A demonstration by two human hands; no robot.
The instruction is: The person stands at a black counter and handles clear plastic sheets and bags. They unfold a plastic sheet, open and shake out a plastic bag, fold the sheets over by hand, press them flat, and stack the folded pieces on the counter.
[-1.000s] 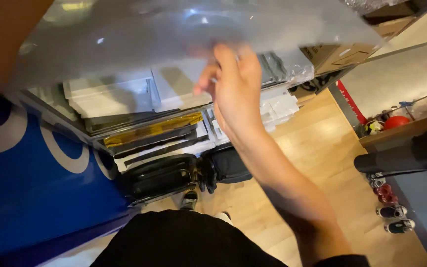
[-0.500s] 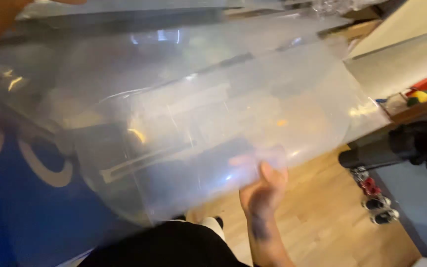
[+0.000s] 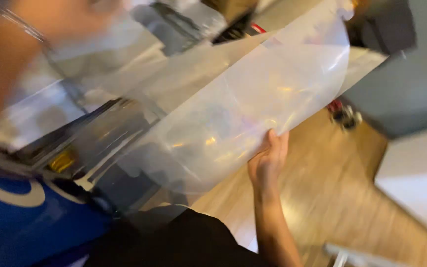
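**A:** Right hand [image 3: 269, 157] clamped on the lower edge of a big clear sheet [image 3: 253, 104] — fingers curled over the edge, thumb side toward the camera, closed tight on the plastic. Forearm running up from the bottom of the frame.

**B:** And the left?

**A:** Blurry. Just an arm [image 3: 11, 59] smeared across the top left corner, up against the sheet's upper end. Can't tell whether the fingers are closed on it or not — too much blur.

**B:** Where's the sheet sitting?

**A:** Not sitting on anything. Held up in the air, tilted, bowed a bit, stretching from the top left toward the top right, over the wooden floor [image 3: 322, 198]. See-through, with yellowish glints in the middle.

**B:** Anything behind it?

**A:** Stacked flat stuff [image 3: 100, 133] showing through the plastic on the left, dark and pale layers, hard to make out. Blue thing with a white ring [image 3: 21, 217] at the bottom left corner. Dark clothing [image 3: 184, 242] along the bottom edge. Grey wall [image 3: 396, 94] on the right, and a small red-and-dark bit [image 3: 344, 114] on the floor next to it — too blurred to name.
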